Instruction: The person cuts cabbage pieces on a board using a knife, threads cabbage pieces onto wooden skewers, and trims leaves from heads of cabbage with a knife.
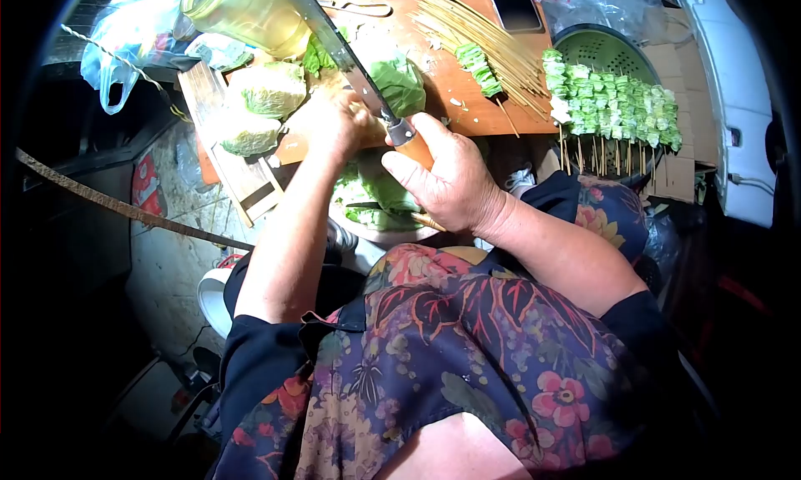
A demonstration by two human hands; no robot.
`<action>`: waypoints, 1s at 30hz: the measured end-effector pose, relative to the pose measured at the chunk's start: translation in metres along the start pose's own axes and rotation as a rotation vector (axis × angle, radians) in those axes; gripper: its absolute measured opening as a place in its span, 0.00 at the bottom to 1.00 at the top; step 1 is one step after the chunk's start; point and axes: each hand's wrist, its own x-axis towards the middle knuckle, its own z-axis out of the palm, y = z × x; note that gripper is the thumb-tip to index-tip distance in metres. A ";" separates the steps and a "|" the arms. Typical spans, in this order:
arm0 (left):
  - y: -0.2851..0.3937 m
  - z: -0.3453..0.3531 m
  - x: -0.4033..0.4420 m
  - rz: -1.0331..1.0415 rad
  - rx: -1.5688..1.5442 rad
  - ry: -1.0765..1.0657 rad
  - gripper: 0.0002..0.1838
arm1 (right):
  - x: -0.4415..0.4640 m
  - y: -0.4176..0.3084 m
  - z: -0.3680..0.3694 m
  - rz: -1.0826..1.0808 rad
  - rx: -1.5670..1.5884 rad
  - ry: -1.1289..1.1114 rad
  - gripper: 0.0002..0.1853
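Note:
My right hand (455, 180) is wrapped round the wooden handle of a knife (355, 67), its long blade pointing up and to the left over the wooden board (467, 121). Just left of the handle, my left hand (329, 123) has its fingers curled in; glare and the blade hide what they hold, if anything. Behind the blade lies a green cabbage piece (399, 86). Two pale cut cabbage pieces (265, 90) rest left of my left hand. Below both hands, a bowl (384, 230) on my lap side holds loose cabbage leaves (375, 192) and another wooden-handled tool, partly covered.
Bare bamboo skewers (492, 46) lie across the board beside one loaded skewer (478, 70). At right, several skewers of folded leaves (617, 105) rest on a green colander (605, 46). A yellowish jar (246, 17) and a phone (511, 5) sit toward the back.

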 end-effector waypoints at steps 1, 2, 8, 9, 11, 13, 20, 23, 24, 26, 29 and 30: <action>0.010 -0.001 -0.014 0.028 0.120 -0.035 0.14 | -0.001 0.000 0.000 -0.003 0.005 0.000 0.15; 0.011 0.000 -0.021 0.013 0.036 -0.095 0.14 | -0.001 0.002 0.000 -0.028 0.012 0.016 0.15; 0.020 -0.016 -0.048 0.206 0.025 -0.392 0.21 | 0.000 -0.006 -0.010 -0.034 0.076 0.047 0.14; 0.052 -0.045 -0.048 0.003 0.002 -0.437 0.22 | -0.001 -0.005 -0.012 -0.023 0.120 0.042 0.14; 0.047 -0.046 -0.032 -0.104 -0.168 -0.172 0.21 | -0.002 -0.011 -0.020 0.007 0.127 0.043 0.13; 0.054 -0.055 -0.018 -0.005 -0.049 0.087 0.26 | -0.002 -0.011 -0.024 0.042 0.176 0.107 0.12; 0.055 -0.049 0.041 0.310 0.055 0.269 0.31 | 0.000 -0.009 -0.031 0.075 0.265 0.137 0.13; 0.062 -0.046 0.039 0.311 -0.085 0.124 0.39 | -0.001 -0.015 -0.033 0.122 0.292 0.086 0.14; 0.073 -0.051 0.037 0.256 -0.046 0.013 0.45 | -0.001 -0.012 -0.034 0.118 0.233 0.101 0.15; 0.087 -0.051 0.037 0.236 -0.031 0.071 0.48 | -0.002 -0.009 -0.031 0.115 0.208 0.125 0.15; 0.089 -0.043 0.044 0.312 0.055 0.174 0.48 | -0.004 -0.013 -0.030 0.144 0.324 0.133 0.14; 0.088 -0.041 0.049 0.333 0.124 0.175 0.47 | -0.005 -0.018 -0.031 0.172 0.337 0.096 0.13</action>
